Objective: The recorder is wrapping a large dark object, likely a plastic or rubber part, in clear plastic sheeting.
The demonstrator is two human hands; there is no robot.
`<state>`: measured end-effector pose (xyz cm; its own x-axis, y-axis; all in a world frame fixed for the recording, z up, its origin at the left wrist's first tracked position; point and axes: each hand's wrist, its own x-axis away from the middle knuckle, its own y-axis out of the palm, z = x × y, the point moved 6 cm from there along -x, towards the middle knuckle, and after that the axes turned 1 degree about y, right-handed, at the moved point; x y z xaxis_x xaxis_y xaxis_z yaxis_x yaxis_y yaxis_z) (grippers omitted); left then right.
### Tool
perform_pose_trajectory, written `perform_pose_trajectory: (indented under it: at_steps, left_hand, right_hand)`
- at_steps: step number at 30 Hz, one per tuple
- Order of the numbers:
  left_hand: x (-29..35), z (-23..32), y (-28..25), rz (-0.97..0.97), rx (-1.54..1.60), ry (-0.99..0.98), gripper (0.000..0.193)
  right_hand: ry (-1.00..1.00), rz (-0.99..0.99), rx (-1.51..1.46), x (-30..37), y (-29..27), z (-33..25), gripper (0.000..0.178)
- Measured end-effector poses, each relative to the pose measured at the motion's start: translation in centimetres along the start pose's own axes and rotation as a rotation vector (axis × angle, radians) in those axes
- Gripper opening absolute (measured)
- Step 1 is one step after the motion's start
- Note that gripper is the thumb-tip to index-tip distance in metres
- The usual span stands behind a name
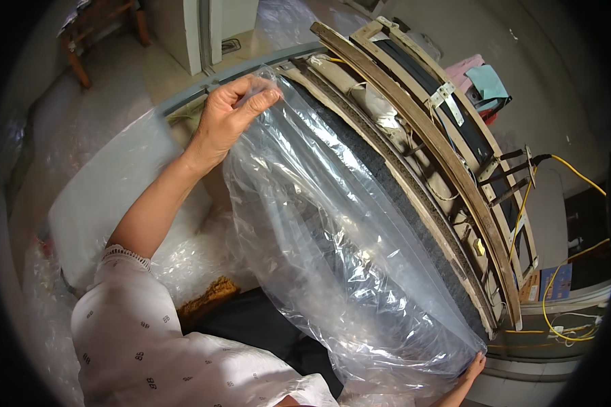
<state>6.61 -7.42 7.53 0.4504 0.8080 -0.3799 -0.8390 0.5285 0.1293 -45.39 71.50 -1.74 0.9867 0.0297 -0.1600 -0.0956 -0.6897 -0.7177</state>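
- A clear plastic sheet [360, 251] hangs in glossy folds to the left of a long, curved wooden rail [448, 150], spreading over part of a dark grey surface [438, 254] that runs alongside the rail.
- The left hand [234, 112], left of the rail's upper end, pinches the sheet's upper edge between thumb and bent fingers.
- The right hand [475, 366], below the rail's lower end, has its fingers closed on the sheet's lower corner, the plastic drawn into a point there.
- A pale wooden strip [395, 166] borders the grey surface on the side nearest the rail; crumpled whitish fabric [380, 108] fills part of the gap between strip and rail.
- Just right of the rail stands a wooden frame with a black panel [421, 71], a light metal bracket [448, 98] fixed across it.
- Farther right of the rail, a yellow cable [577, 173] loops downward, while pink cloth [463, 68] and teal cloth [487, 83] sit in a pile nearer its upper half.
- Well left of the rail are the person's white, dark-patterned sleeve [125, 319], a brown, fuzzy item [207, 298] and, farther up, a wooden chair [78, 54].
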Motion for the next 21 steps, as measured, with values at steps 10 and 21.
perform_pose_trajectory:
  at_steps: [10,21]
  left_hand:
    - [4.1,6.0,5.0,-0.142,-0.070,0.201,0.027]
    - [10.0,10.2,10.1,-0.375,0.064,-0.045,0.038]
  right_hand:
    - [-0.672,0.129,-0.018,7.5,8.7,-27.0,0.019]
    - [-1.188,-0.859,-0.784,31.9,19.0,-57.6,0.015]
